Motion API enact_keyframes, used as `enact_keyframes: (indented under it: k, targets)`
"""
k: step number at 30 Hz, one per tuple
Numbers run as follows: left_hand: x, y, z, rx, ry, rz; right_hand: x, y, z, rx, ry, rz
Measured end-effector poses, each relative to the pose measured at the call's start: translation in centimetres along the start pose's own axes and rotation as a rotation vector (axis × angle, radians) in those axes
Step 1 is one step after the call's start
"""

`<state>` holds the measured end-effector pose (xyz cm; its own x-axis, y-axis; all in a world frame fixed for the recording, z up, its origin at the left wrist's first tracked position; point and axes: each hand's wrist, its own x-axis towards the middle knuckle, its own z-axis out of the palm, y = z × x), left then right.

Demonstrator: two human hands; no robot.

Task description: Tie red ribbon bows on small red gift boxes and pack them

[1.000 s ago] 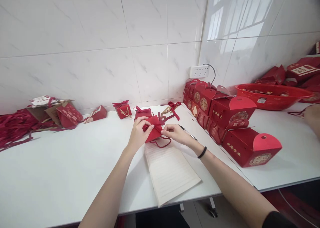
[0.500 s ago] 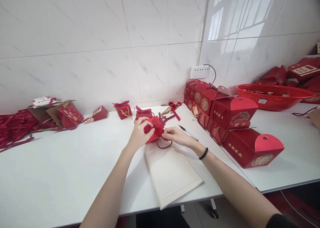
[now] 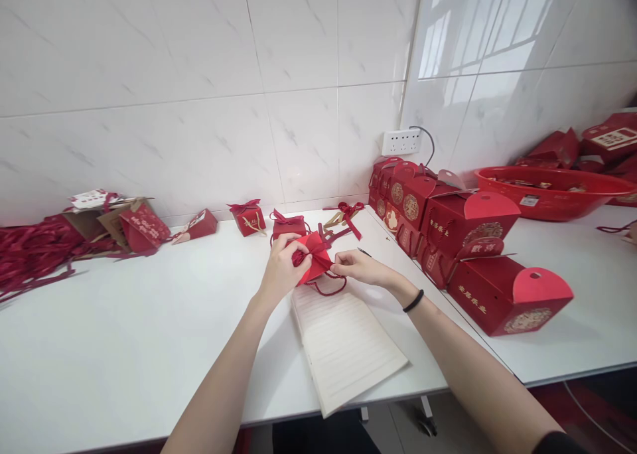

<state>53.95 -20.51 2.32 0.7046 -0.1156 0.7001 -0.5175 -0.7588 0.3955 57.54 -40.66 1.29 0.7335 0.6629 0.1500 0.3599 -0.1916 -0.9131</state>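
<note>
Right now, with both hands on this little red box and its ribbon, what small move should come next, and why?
Probably draw the ribbon snug with the right hand while the left hand pinches the small red box shut. The ribbon hangs in a slack loop below the box, over the notebook.

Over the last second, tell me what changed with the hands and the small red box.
Little moved. The left hand and right hand keep hold of the small red box; the grip is unchanged. The dark red ribbon now looks drawn tighter across the box top, with its loop still hanging over the notebook. The pen beside the right hand is now mostly hidden. The large red boxes, red basin and white table stayed put.
</note>
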Motion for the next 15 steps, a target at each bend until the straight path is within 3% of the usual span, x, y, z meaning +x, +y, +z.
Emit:
enact_keyframes:
  k: [15]
  targets:
    - [0.2,-0.6,-0.4,-0.034,0.006,-0.040,-1.4,-1.4,-1.5,-0.199,-0.077,0.128]
